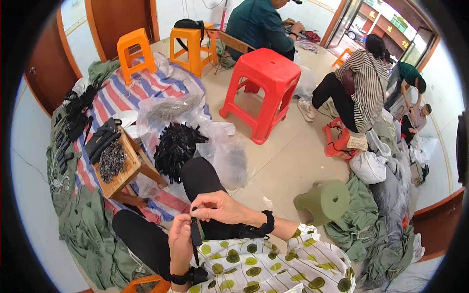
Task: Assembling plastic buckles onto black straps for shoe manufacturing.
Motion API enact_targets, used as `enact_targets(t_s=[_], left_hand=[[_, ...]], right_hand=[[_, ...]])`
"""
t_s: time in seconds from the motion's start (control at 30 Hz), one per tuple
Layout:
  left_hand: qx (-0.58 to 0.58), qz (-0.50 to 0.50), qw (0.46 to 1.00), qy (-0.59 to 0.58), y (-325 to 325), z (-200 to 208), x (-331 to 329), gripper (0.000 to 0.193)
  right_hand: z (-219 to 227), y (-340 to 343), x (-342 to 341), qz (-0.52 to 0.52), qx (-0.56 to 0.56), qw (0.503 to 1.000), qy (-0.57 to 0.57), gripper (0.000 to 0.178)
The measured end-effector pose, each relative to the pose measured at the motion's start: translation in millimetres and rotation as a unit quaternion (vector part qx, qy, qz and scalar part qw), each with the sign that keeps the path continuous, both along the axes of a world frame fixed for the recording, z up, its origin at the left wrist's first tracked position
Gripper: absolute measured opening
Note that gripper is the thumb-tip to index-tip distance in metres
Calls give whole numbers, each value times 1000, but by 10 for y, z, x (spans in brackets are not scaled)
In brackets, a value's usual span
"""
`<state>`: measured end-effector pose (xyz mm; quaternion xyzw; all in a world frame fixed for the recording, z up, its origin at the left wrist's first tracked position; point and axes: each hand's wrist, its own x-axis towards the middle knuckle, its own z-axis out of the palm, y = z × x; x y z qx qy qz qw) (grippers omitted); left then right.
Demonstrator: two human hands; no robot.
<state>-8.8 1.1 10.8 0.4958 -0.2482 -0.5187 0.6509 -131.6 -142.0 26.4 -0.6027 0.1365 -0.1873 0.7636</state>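
Observation:
Above my lap, my left hand [180, 240] is closed on a short black strap [196, 233] that hangs down beside its fingers. The fingertips of my right hand [219, 207] pinch the upper end of the same strap, where a small dark piece shows; its kind is too small to make out. Both hands almost touch there. Left of my knees, a wooden stool [128, 181] bears a heap of small metal hooks or clips [112, 163] and a black pouch [103, 140]. Beyond my knee lies a pile of black straps [177, 146] on clear plastic bags [229, 158].
A red stool [266, 71] stands ahead, orange stools [137, 53] at the far left, a green stool [322, 201] at right. Striped sheeting [124, 95] and green cloth [93, 234] cover the floor at left. Several people sit or bend nearby, one in a striped top [364, 83].

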Motion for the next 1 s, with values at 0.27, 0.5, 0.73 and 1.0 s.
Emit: enact_targets(t_s=[0.27,0.5,0.73,1.0], left_hand=[[-7,-47,997,54,-64,157,-92,22],[-68,102,992,-44,-197,118,-112,21],[-104,35,994,12,-176,51,-72,21],[34,-50,998,3,-281,101,-102,23]], right_hand=[[79,6,9,4,-19,999,35,14],[-9,-56,-138,84,59,993,50,28],[-110,-40,-52,53,224,972,50,27],[50,-193,-74,-114,-16,987,115,19]])
